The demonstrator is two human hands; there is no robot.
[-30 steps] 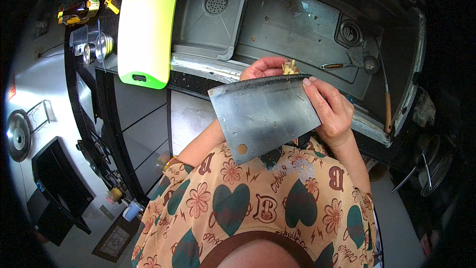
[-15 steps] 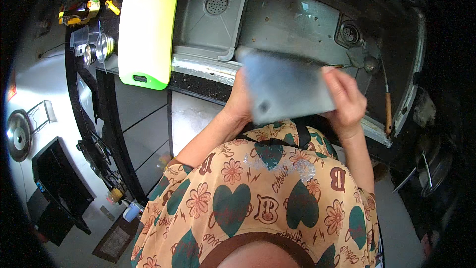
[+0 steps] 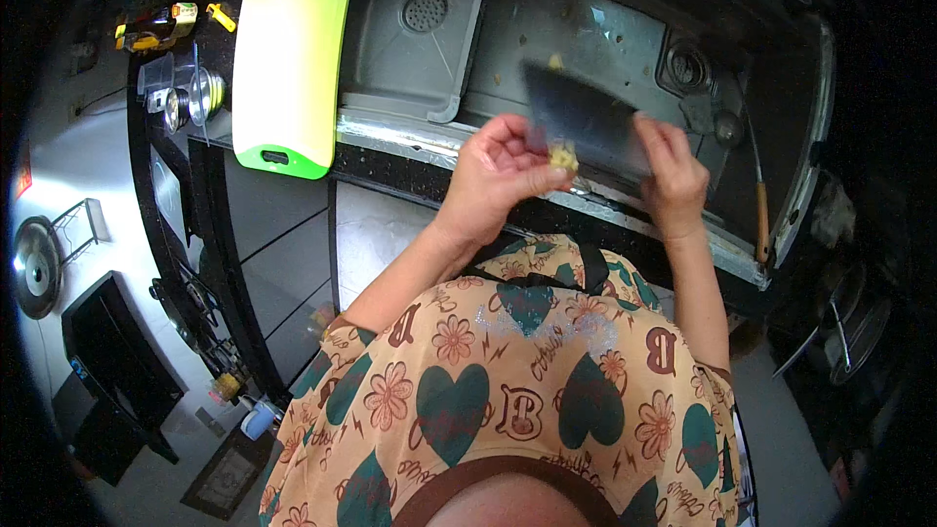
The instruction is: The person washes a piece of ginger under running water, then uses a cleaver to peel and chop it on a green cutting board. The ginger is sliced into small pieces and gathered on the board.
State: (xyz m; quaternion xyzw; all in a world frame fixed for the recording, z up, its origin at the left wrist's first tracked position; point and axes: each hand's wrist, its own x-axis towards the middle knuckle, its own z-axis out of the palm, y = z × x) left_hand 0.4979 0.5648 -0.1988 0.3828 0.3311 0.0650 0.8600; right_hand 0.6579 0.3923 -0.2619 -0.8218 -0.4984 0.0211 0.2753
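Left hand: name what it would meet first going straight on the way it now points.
Heading forward and rightward, the left hand, pinching a pale yellow food piece, would likely meet the cleaver blade first; the blade is blurred, so depth between them is unclear.

Peach short-sleeved top (image 3: pixel 508 351) with brown neckband (image 3: pixel 503 465); dark green hearts (image 3: pixel 454 415); reddish-brown flowers (image 3: pixel 389 393); brown lettering (image 3: pixel 519 412); silvery glitter (image 3: pixel 595 334)

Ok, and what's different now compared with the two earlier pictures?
The right hand has swung the cleaver away from the body, over the sink. The left hand is now mostly uncovered, the yellowish piece in its grip. A small yellow bit now shows beyond the cleaver. Neither hand has let go. The green-edged cutting board and ladle stayed put.
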